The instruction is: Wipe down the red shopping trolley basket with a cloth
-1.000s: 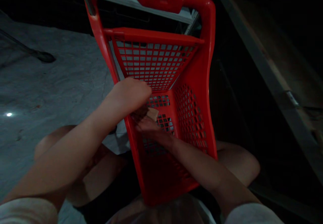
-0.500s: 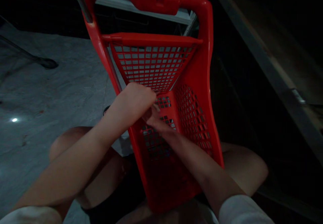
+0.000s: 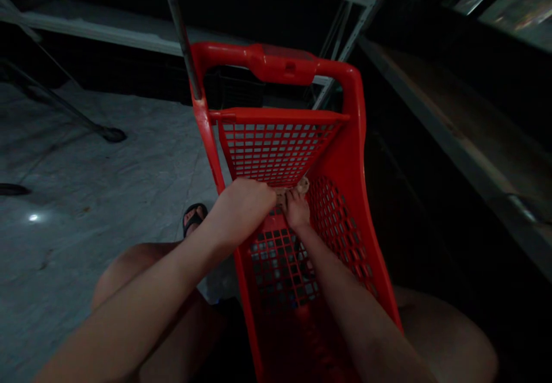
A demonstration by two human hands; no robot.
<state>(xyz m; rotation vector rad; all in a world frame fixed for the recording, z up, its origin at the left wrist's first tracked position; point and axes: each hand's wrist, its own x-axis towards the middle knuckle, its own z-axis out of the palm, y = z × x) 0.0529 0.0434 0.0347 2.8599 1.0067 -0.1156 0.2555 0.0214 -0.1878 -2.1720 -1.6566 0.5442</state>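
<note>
A red plastic shopping cart (image 3: 361, 136) with a grid basket stands between my knees. My left hand (image 3: 248, 202) reaches over its left rim, fingers curled down and mostly hidden behind the back of the hand. Inside the basket, near the foot of the rear grid flap (image 3: 276, 147), is my right hand (image 3: 296, 210). Its bent fingers press on a small beige, crumpled thing (image 3: 303, 185), possibly a cloth; its kind is too dim to tell. Both hands are close together, and a bit of the beige thing shows between them.
Beyond the cart handle (image 3: 287, 64) runs a white metal shelf (image 3: 103, 32). A dark ledge (image 3: 470, 141) lies along the right. A metal leg with a dark foot (image 3: 112, 134) stands on the grey floor (image 3: 150, 159) at left. My sandalled foot (image 3: 194, 219) is beside the cart.
My view has tilted up, so the cart sits lower in it. My right hand has moved deeper toward the rear flap, and the beige thing has come into sight at its fingers.
</note>
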